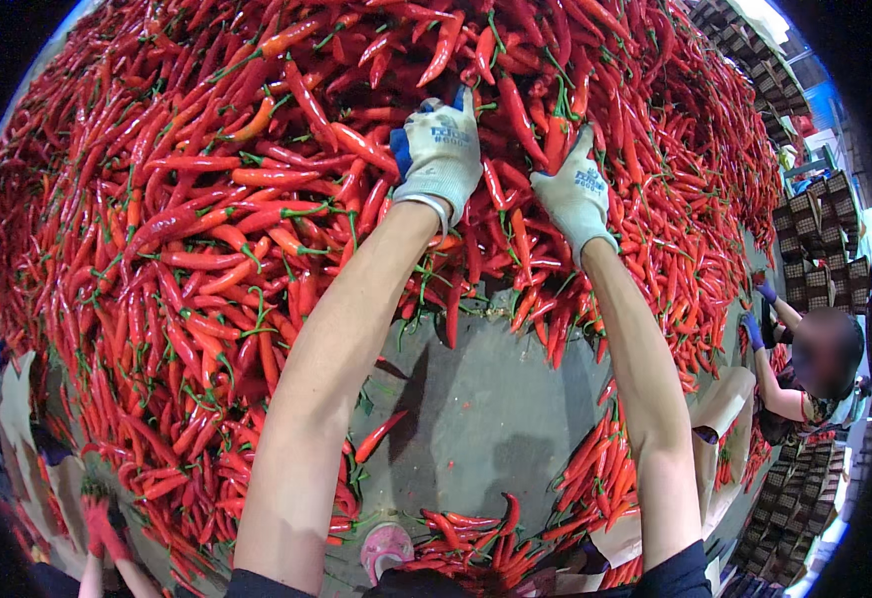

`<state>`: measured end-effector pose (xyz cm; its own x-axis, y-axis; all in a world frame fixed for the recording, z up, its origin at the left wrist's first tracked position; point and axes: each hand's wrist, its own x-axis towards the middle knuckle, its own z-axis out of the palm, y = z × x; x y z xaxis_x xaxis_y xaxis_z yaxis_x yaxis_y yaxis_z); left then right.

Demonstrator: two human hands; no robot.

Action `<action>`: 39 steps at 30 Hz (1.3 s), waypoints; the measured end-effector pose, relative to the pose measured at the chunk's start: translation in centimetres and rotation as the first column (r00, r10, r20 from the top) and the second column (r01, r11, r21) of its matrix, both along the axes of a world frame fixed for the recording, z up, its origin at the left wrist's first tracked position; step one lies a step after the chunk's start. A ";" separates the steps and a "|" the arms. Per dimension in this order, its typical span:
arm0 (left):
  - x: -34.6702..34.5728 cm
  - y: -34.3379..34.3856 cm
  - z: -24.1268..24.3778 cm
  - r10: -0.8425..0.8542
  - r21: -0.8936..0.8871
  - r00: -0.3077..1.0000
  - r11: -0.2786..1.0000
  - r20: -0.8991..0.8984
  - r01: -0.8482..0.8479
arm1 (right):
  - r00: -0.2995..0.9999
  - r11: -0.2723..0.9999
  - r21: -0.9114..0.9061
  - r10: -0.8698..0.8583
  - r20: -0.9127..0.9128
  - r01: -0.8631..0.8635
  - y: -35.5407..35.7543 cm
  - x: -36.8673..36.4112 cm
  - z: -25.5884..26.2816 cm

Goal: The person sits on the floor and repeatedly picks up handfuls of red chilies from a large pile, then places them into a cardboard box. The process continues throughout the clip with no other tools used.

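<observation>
A large heap of red chili peppers (204,261) with green stems fills most of the view. My left hand (443,142), in a white knit glove with blue coating, reaches into the heap at upper centre; its index finger points forward and its other fingers are partly hidden, so its hold cannot be told. To its right my right hand (574,183), gloved alike, lies on the peppers with thumb and index finger spread beside a thick red chili pepper (555,142); its other fingers are hidden beneath. A single chili pepper (381,436) lies on the grey floor (481,404) between my forearms.
A co-worker in purple gloves (754,329) is at the right, near stacked patterned boxes (817,239). Red-gloved hands (103,527) of another person show at lower left. Paper sacks (731,407), a pink round object (386,549) and smaller pepper piles (473,549) lie near me.
</observation>
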<state>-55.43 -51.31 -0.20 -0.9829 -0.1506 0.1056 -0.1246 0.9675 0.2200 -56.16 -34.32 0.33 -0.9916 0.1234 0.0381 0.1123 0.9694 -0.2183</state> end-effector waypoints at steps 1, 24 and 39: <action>0.1 0.1 0.4 -0.012 -0.004 1.000 1.000 0.010 0.012 | 0.999 0.999 0.033 -0.015 -0.031 0.017 -0.4 0.2 0.0; 17.8 5.7 -5.1 -0.035 0.664 0.997 0.744 -0.071 0.073 | 0.975 0.716 -0.675 0.222 -0.025 -0.180 1.9 18.9 -7.8; 30.5 2.5 -12.2 0.143 0.981 0.989 -0.192 0.041 -0.013 | 0.850 0.144 -0.874 -0.351 0.393 0.464 16.0 35.1 -15.8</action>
<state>-24.97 -48.85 -12.36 -0.9545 -0.2139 -0.2078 -0.1030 -0.4176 0.9028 -21.07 -18.32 -15.46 -0.7758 0.4015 -0.4868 0.4903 -0.1022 -0.8656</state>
